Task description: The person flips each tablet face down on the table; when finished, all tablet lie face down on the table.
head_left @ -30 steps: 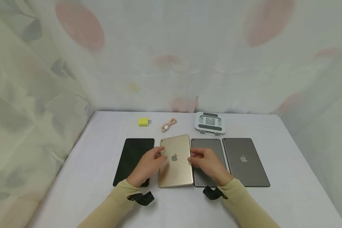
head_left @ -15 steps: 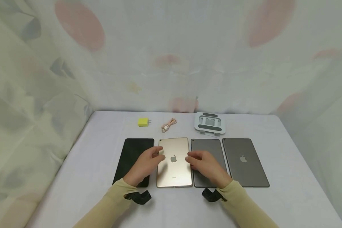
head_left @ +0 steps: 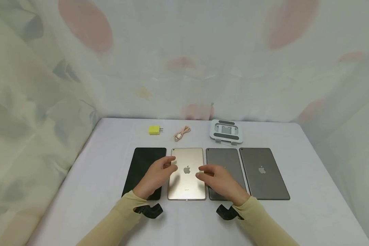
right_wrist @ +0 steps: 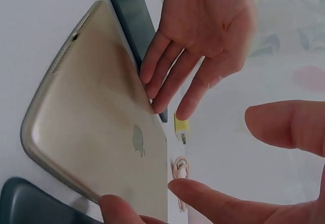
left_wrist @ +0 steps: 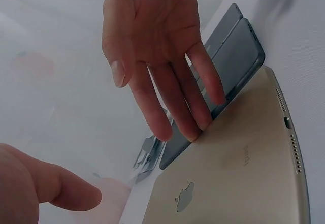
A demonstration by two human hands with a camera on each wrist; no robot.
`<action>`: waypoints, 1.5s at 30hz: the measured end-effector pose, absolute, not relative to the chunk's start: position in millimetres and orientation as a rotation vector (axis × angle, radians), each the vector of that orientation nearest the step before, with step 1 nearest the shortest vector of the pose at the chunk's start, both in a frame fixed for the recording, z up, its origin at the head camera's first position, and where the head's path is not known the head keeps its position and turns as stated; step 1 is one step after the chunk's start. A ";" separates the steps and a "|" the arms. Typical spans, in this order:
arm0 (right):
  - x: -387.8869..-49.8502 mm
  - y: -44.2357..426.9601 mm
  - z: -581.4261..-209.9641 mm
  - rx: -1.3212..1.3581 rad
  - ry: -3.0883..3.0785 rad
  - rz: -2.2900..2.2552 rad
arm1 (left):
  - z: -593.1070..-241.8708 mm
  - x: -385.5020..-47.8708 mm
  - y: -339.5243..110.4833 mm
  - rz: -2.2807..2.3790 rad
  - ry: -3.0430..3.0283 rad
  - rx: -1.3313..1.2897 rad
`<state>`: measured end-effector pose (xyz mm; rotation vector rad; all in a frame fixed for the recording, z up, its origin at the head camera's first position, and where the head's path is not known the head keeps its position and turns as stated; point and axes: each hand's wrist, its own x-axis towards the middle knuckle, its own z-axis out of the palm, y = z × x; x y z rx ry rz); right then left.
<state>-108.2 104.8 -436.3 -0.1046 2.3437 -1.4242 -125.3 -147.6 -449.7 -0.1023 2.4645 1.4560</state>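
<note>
In the head view a gold tablet lies back side up on the table, between a black tablet on the left and a dark grey tablet on the right. My left hand is over the gap at its left edge, fingers loosely bent and holding nothing. The right hand is over its right edge, thumb and fingers apart. In the left wrist view, the right hand's fingertips are close to the gold tablet's side; whether they touch it I cannot tell.
Another grey tablet lies at the far right of the row. Behind are a yellow charger plug, a coiled pink cable and a white-and-grey folded stand. A patterned curtain rises behind the white table.
The gold tablet was tilted and held by both hands; it has come down flat and straightened beside the others. Both hands have loosened from its edges.
</note>
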 end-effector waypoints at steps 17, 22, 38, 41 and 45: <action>-123.6 32.8 -425.1 -0.273 2.351 -1.376 | -452.9 -100.6 -224.8 1.269 2.894 -0.065; -125.3 -2.9 -428.8 -0.296 2.286 -1.369 | -455.9 -86.2 -256.4 1.186 2.965 -0.202; -116.7 -36.0 -432.8 -0.313 2.291 -1.360 | -459.8 -80.6 -270.0 1.135 2.863 -0.303; -116.7 -36.1 -435.9 -0.316 2.291 -1.363 | -461.1 -81.1 -268.9 1.154 2.843 -0.286; -117.9 -37.0 -437.5 -0.329 2.300 -1.369 | -460.1 -81.3 -268.2 1.175 2.819 -0.319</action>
